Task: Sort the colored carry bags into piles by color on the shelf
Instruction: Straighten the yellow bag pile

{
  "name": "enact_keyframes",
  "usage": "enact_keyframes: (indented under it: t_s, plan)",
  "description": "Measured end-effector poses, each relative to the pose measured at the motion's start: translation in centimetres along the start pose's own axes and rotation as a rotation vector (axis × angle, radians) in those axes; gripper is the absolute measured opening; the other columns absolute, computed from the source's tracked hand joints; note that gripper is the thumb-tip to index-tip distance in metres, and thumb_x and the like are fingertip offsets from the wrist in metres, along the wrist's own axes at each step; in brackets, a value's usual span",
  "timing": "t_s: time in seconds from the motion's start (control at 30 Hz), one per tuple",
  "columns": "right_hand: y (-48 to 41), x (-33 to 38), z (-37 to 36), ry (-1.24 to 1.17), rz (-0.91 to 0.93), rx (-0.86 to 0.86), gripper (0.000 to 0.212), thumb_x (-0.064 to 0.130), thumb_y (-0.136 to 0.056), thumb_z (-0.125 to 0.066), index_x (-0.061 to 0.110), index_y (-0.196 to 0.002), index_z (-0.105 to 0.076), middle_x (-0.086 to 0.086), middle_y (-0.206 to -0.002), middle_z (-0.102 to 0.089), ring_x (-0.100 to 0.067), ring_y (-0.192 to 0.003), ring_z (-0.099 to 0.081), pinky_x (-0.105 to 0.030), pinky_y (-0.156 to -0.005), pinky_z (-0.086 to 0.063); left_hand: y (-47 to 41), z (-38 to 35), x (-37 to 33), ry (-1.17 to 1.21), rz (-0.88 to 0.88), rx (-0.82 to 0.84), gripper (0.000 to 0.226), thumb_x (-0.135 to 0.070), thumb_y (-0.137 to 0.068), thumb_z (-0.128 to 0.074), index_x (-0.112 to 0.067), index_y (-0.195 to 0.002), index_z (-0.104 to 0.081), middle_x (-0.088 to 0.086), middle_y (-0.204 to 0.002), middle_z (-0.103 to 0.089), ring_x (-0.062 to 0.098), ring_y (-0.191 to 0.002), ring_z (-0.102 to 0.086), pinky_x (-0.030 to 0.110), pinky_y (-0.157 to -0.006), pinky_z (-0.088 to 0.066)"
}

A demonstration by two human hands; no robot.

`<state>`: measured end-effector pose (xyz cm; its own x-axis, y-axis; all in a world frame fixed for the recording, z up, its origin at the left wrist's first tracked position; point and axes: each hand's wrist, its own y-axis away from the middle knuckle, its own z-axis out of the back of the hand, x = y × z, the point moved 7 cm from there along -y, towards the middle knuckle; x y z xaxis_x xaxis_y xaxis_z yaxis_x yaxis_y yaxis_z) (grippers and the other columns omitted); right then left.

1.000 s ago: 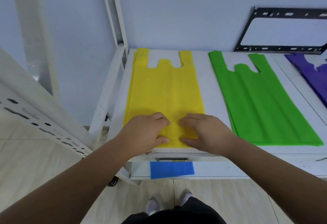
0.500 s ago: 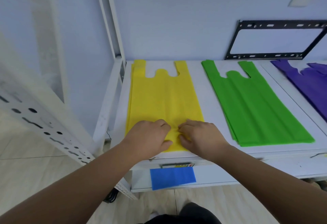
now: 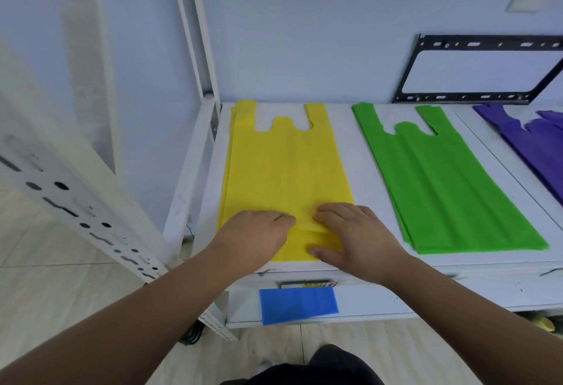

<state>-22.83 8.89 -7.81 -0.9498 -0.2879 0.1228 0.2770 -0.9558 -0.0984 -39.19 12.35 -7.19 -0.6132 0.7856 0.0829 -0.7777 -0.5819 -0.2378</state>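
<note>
Hands barely moved over last second: left hand (image 3: 256, 235), right hand (image 3: 356, 238) still palm-down, fingers lightly bent, gripping nothing, pressing near end of yellow pile (image 3: 286, 165) on shelf (image 3: 359, 171). Small crease between them. Green pile (image 3: 441, 186) right of yellow pile. Likely smoothing; yellow bag placed.

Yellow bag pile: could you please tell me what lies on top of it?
The left hand and right hand rest on the near end of the yellow bag pile; fabric beneath is hidden.

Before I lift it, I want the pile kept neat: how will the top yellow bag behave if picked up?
Probably floppy: the yellow bag lies flat and thin, creased between the left hand and right hand. Likely light, so it may drag the layers beneath askew.
</note>
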Motion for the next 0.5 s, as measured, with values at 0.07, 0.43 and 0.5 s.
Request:
enact_keyframes:
  t_s: [0.07, 0.43, 0.5]
  plan:
    - [0.3, 0.1, 0.0, 0.029, 0.026, -0.052, 0.062, 0.070, -0.086, -0.051, 0.026, -0.127, -0.064, 0.003, -0.138, -0.061, -0.020, -0.127, -0.056, -0.040, -0.103, -0.043, 0.9, -0.3, -0.2, 0.035, -0.023, -0.026, 0.055, -0.008, -0.056, -0.089, -0.012, -0.109, -0.074, 0.004, -0.098, -0.077, 0.021, -0.082, -0.076, 0.030, -0.052, -0.058]
    - [1.3, 0.3, -0.5, -0.004, 0.058, 0.028, 0.061, 0.074, -0.088, -0.046, 0.032, -0.126, -0.065, 0.005, -0.142, -0.058, -0.019, -0.128, -0.056, -0.044, -0.101, -0.044, 4.0, -0.1, -0.6, 0.215, -0.009, -0.065, 0.039, -0.053, -0.096, -0.052, -0.026, -0.114, -0.073, -0.008, -0.130, -0.066, 0.014, -0.122, -0.061, 0.036, -0.089, -0.056]
    - [1.4, 0.3, -0.3, 0.003, 0.083, 0.046, 0.063, 0.076, -0.089, -0.043, 0.033, -0.129, -0.064, 0.004, -0.145, -0.056, -0.019, -0.132, -0.054, -0.046, -0.103, -0.045, 3.7, -0.1, -0.5, 0.229, -0.007, -0.059, 0.040, -0.053, -0.095, -0.051, -0.026, -0.111, -0.075, -0.008, -0.127, -0.068, 0.013, -0.119, -0.063, 0.034, -0.088, -0.057]
